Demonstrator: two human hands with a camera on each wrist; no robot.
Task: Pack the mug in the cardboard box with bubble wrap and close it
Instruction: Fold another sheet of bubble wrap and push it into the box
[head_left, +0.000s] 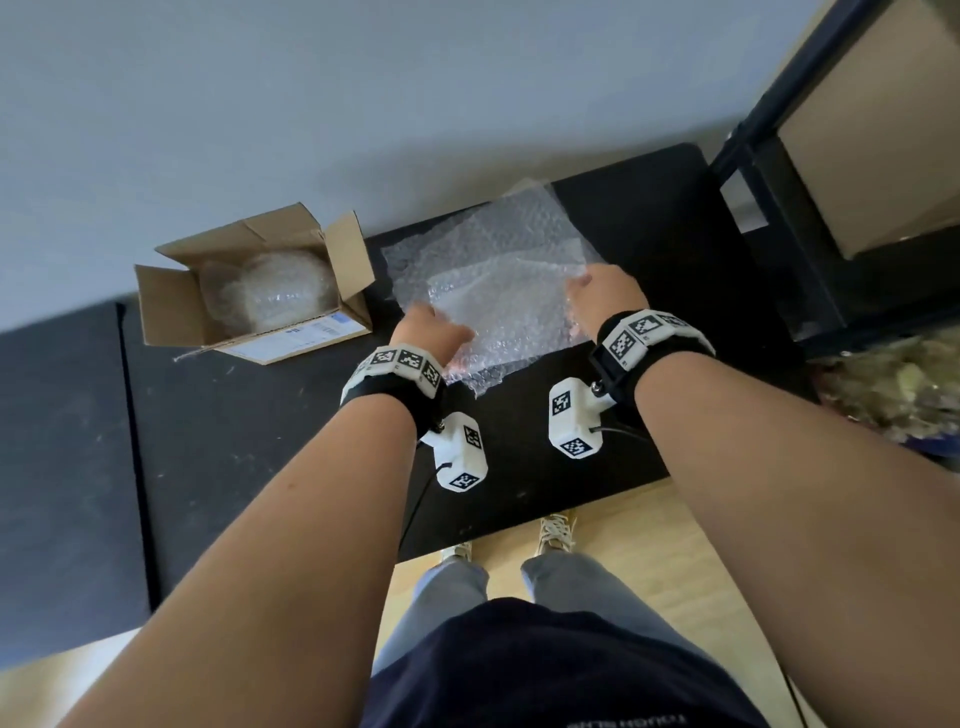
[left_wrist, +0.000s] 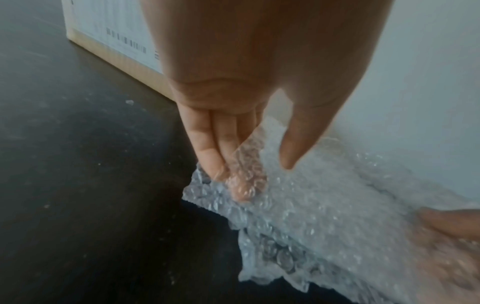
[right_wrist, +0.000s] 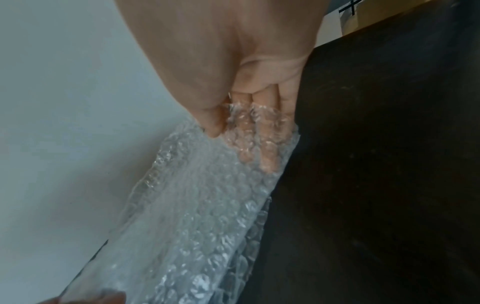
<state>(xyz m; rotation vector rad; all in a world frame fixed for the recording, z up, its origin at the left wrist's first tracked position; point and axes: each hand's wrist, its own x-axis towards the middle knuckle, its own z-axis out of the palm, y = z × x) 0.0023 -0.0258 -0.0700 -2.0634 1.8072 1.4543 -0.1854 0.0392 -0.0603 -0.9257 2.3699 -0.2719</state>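
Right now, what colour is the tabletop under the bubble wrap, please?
Black tabletop, scuffed with pale marks; head view shows it best.

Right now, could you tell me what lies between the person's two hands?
A bubble wrap sheet spans the gap: the left hand pinches one edge and the right hand the other. The head view shows this best.

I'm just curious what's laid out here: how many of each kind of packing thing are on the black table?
Cardboard box: 1
Bubble-wrapped bundle inside it: 1
Loose bubble wrap sheets, held by left hand and right hand: at least 2
Total: at least 4
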